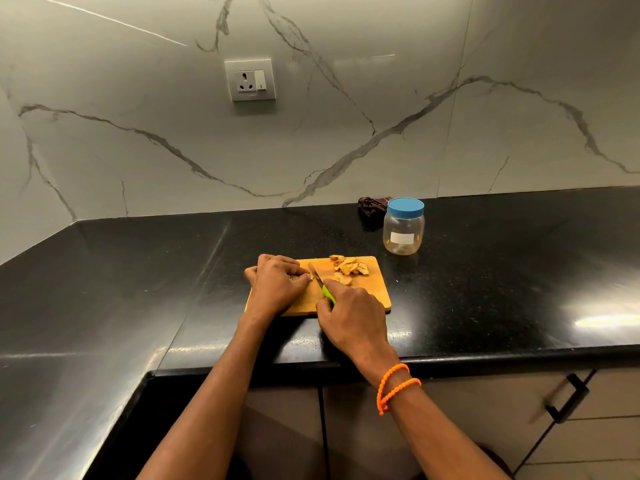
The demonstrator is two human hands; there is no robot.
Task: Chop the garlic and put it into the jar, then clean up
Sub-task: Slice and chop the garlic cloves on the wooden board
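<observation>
A wooden cutting board (375, 294) lies on the black counter. On its far right part sits a pile of chopped garlic pieces (348, 266). My left hand (277, 285) has its fingers curled over a small piece at the board's left side; the piece is almost hidden. My right hand (353, 320) grips the green handle of a small knife (321, 280), whose blade points up-left and meets the board just beside my left fingertips. A clear plastic jar (403, 230) with a blue lid on stands behind the board to the right.
A dark crumpled cloth (372, 206) lies by the wall just behind the jar. The black counter (138, 271) wraps around to the left in an L shape. A wall socket (250, 79) sits above. Cabinet doors with a black handle (568, 398) are below the counter edge.
</observation>
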